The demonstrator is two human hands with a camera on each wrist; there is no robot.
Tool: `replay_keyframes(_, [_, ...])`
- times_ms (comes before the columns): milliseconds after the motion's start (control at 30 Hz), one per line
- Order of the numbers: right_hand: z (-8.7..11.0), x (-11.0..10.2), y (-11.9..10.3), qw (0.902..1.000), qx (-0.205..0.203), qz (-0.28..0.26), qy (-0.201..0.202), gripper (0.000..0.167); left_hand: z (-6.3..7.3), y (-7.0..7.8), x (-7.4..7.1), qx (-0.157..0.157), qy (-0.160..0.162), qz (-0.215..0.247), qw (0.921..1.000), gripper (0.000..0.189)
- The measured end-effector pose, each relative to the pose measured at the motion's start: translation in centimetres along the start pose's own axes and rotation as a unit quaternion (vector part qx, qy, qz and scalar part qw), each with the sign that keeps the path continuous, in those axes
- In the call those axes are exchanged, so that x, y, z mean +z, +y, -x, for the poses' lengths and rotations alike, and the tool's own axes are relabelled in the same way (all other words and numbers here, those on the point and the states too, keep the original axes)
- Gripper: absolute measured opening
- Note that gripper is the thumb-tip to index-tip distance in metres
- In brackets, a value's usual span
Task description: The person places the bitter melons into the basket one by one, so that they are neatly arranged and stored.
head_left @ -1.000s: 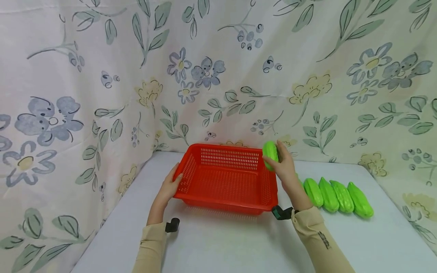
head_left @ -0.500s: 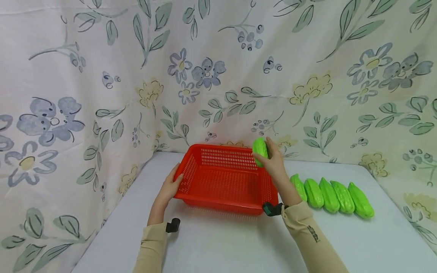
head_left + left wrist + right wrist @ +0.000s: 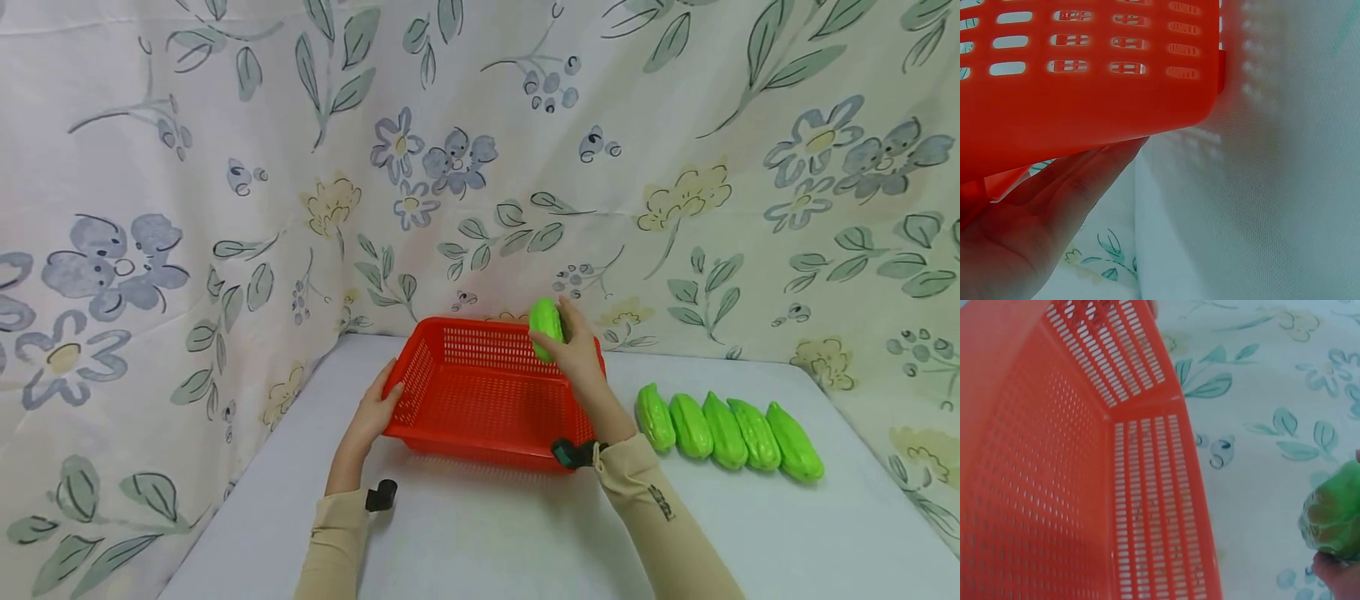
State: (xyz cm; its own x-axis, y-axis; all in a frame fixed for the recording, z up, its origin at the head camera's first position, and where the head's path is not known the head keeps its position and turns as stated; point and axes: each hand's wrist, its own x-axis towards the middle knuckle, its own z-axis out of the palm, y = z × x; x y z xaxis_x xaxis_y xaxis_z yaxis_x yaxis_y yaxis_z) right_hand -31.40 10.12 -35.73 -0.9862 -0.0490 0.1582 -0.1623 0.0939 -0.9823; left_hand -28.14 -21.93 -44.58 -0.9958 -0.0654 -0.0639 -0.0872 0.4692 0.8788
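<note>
A red perforated plastic basket (image 3: 487,451) stands on the white table, with bare floor showing inside. My left hand (image 3: 375,410) grips its left rim, thumb on the inner side; the left wrist view shows the palm (image 3: 1035,225) against the outside of the rim. My right hand (image 3: 577,354) holds a bright green, ribbed, oblong vegetable (image 3: 545,327) between thumb and fingers, up over the basket's back right part. In the right wrist view the vegetable (image 3: 1334,515) looks glossy and partly cut off by the frame edge, beyond the basket's perforated wall.
Several similar green vegetables (image 3: 726,429) lie side by side in a row on the table (image 3: 480,533), right of the basket. A curtain (image 3: 480,250) with flower and leaf prints hangs behind and along the left side.
My right hand has carried the green vegetable leftward from the basket's right rim to over its back part, uncovering the leftmost vegetable in the row. The left hand stays at the rim.
</note>
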Motion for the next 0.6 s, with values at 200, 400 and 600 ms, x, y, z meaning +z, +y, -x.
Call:
replay_keyframes(200, [-0.1,1.6,-0.3,0.9997,0.001,0.019,-0.015,0.084,0.0,0.0,0.0,0.000,0.001,0.000,1.0000,0.058])
replay_keyframes(400, [-0.2,3.2,-0.6,0.9997,-0.002,0.012,-0.022,0.083,0.0,0.0,0.1,-0.003,0.000,-0.008,1.0000,0.059])
replay_keyframes(600, [-0.5,4.5,-0.8,0.9997,-0.002,0.005,-0.023,0.084,0.1,0.1,0.0,-0.003,0.003,-0.011,0.9999,0.058])
